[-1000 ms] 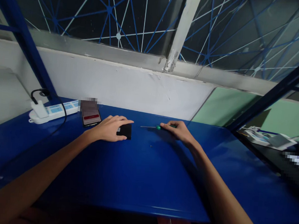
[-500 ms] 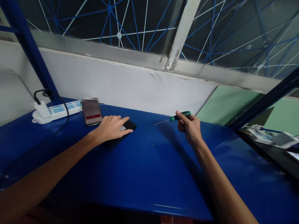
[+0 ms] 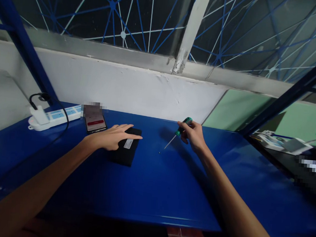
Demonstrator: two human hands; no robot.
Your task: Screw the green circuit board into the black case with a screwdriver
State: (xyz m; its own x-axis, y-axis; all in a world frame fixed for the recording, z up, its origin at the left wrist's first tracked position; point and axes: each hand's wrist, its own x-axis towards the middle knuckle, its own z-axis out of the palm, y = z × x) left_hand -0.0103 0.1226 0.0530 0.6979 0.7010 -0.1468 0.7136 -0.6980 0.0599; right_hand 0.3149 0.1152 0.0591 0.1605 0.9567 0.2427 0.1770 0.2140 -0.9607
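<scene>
My left hand [image 3: 111, 136] lies over a flat black case [image 3: 126, 154] with a small white label. Its fingers are stretched out and apart across the upper part of the case, hiding its left side. In my right hand [image 3: 193, 134] is a screwdriver [image 3: 183, 126] with a green and black handle, gripped between thumb and fingers. The thin shaft slants down to the left, its tip just above and right of a tiny screw-like piece [image 3: 159, 153] on the blue table [image 3: 152, 191]. Whether tip and piece touch, I cannot tell.
Behind my left hand are a phone [image 3: 95, 122] with a lit screen and a white power strip [image 3: 56, 117]. A black cable [image 3: 66, 126] runs from its plug across the table's left side. Electronic items [image 3: 295, 144] lie at the right, near a blue frame post [image 3: 280, 99].
The screwdriver has swung from nearly level to steeply downward, its tip nearing the tiny piece. The black case has turned under my left hand and shows more of its surface and label.
</scene>
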